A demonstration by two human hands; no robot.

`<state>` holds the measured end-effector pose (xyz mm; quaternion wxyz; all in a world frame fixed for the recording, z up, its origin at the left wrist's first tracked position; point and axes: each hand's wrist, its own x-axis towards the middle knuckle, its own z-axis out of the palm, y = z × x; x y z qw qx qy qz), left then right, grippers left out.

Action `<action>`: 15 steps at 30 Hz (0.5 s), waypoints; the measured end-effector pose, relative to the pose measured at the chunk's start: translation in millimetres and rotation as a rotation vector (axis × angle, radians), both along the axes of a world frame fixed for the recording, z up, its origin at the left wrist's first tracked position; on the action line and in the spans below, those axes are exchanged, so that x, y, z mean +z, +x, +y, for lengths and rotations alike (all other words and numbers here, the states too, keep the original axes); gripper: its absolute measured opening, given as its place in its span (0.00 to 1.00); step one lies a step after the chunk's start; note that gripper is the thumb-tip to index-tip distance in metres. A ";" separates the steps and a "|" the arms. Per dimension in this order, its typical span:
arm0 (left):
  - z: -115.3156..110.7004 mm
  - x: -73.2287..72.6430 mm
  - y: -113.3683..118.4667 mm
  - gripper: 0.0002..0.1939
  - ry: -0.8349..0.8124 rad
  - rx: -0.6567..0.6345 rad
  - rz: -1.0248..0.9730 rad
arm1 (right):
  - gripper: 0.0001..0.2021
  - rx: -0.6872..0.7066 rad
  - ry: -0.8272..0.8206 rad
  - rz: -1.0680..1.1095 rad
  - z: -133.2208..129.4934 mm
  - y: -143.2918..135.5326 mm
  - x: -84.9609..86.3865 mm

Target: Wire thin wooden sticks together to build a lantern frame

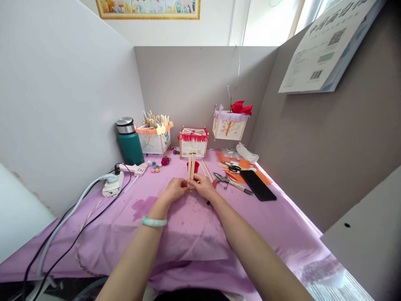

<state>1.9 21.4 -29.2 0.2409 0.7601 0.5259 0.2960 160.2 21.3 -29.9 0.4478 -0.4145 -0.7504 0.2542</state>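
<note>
A small bundle of pale wooden sticks (191, 164) stands upright between my hands, above the purple cloth. My left hand (176, 188) pinches the lower part of the bundle from the left. From the right, my right hand (202, 185) holds the same sticks, its fingers closed round their lower part. Just behind the sticks is a red cup (196, 167), partly hidden by them. Two or more loose sticks (207, 170) lie to the right of the cup, near the pliers (222, 178).
Behind stand paper lanterns (194, 146) and a stick-filled box (153, 140). A green bottle (130, 144), glue gun (134, 168) and power strip (113, 184) are left. Scissors (234, 168), a black phone (258, 184) and orange paper (265, 177) lie right.
</note>
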 end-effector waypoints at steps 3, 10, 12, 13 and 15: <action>0.3 0.7 -0.5 0.09 0.020 -0.047 0.046 | 0.08 -0.017 0.002 -0.017 0.5 0.2 1.1; -1.3 1.1 -2.8 0.10 -0.018 -0.092 -0.003 | 0.10 -0.006 -0.003 0.007 0.4 0.3 -0.5; -1.3 0.7 -3.5 0.11 -0.029 -0.105 -0.023 | 0.10 0.007 0.001 0.008 -0.1 0.1 -1.1; -1.0 0.3 -4.0 0.11 -0.033 -0.108 -0.031 | 0.09 0.016 0.011 0.004 -0.4 0.0 -1.1; 0.2 -1.0 -5.6 0.10 -0.038 -0.123 -0.032 | 0.09 0.043 0.038 -0.007 -1.0 -0.1 -0.6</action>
